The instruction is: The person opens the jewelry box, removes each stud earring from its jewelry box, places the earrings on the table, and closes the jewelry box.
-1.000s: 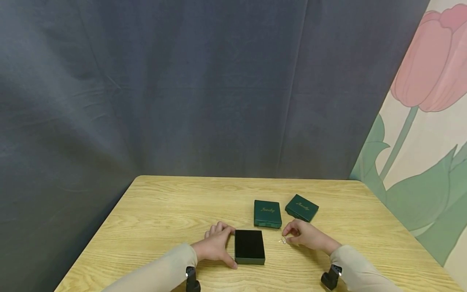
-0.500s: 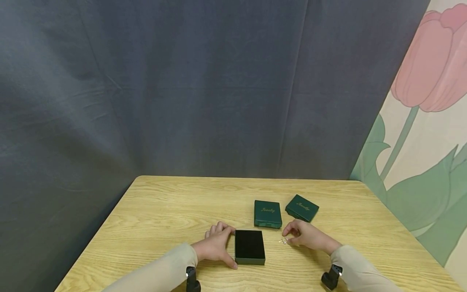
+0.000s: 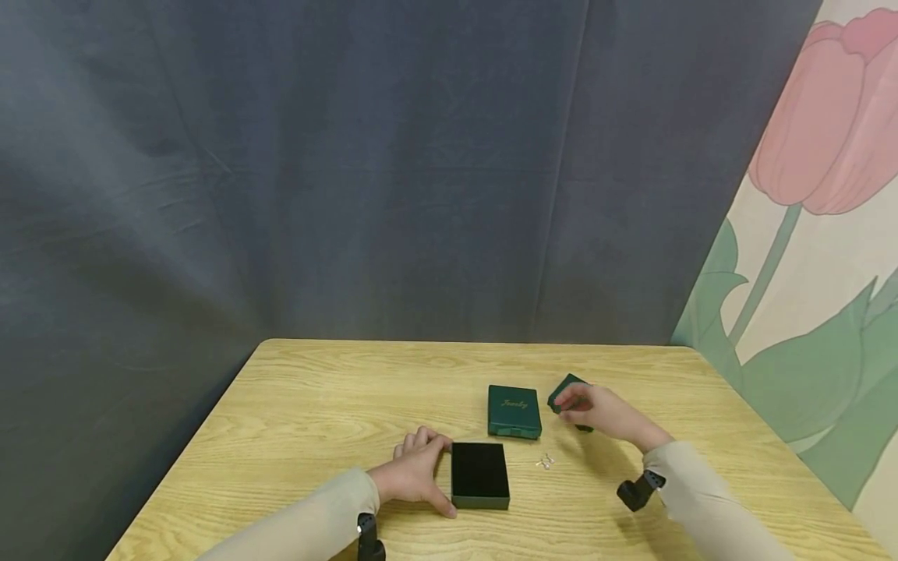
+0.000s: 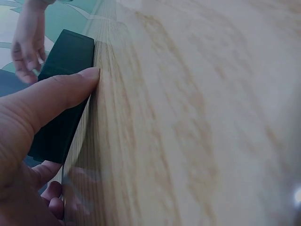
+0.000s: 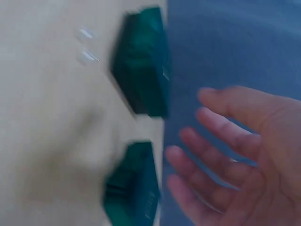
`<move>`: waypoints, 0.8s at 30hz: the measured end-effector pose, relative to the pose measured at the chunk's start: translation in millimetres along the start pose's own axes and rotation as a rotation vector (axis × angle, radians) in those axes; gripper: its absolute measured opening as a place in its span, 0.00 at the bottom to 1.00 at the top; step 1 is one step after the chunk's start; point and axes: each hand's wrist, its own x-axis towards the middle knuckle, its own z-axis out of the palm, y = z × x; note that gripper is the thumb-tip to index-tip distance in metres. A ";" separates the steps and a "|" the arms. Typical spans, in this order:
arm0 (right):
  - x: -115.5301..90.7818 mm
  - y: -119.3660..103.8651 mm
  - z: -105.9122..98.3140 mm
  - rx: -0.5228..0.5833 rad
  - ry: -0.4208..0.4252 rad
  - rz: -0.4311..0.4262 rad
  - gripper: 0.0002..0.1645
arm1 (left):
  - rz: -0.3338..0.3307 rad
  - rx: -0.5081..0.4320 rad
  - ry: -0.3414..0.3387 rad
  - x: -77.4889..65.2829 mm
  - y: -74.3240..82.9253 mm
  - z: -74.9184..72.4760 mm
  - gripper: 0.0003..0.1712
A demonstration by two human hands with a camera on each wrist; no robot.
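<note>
On the table (image 3: 337, 389), a shallow green box (image 3: 480, 471) shows a black upper face and green side. My left hand (image 3: 414, 471) lies along its left side, thumb and fingers spread, tips at the corners. In the left wrist view the thumb (image 4: 66, 92) stretches across the dark green wall. My right hand (image 3: 599, 409) is over the far-right green box (image 3: 570, 383) with gold lettering, overlapping it. Its fingers (image 5: 202, 146) are loosely bent and hold nothing. Small shiny pieces (image 3: 546, 461), perhaps earrings, lie right of the black-topped box.
Another green lettered box (image 3: 514, 409) lies behind the shiny pieces. A dark blue curtain (image 3: 393, 195) hangs past the table's far edge. At the right, a wall (image 3: 793, 273) is painted with a tulip.
My right hand has left the shiny pieces on the table and moved away and right, over the far-right green box. The left hand and the black-topped box have stayed put.
</note>
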 end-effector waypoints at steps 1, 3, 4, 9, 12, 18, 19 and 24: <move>2.1 0.7 -5.9 -0.003 0.035 0.018 0.19 | 0.000 -0.001 0.000 0.4 -0.2 -0.1 0.48; 6.5 2.6 -16.4 0.000 0.091 0.050 0.26 | -0.001 0.000 0.001 1.4 -0.9 0.1 0.48; 9.1 4.0 -20.3 -0.007 0.114 0.067 0.30 | -0.002 0.001 0.002 1.7 -1.4 0.2 0.48; 19.0 15.4 -27.0 -0.094 0.129 0.165 0.56 | -0.003 -0.003 0.005 2.6 -4.2 0.6 0.48; 23.7 25.5 -20.0 -0.151 0.093 0.208 0.67 | -0.004 -0.015 -0.002 2.0 -4.4 -0.1 0.48; 31.7 41.1 0.1 -0.199 -0.002 0.253 0.71 | -0.006 -0.015 -0.008 1.2 -3.7 -0.8 0.48; 32.7 42.3 2.0 -0.207 -0.016 0.262 0.71 | -0.007 -0.015 -0.009 1.2 -3.8 -0.6 0.48; 37.9 48.2 6.5 -0.228 -0.050 0.307 0.65 | -0.004 -0.017 -0.011 2.5 -4.5 1.3 0.48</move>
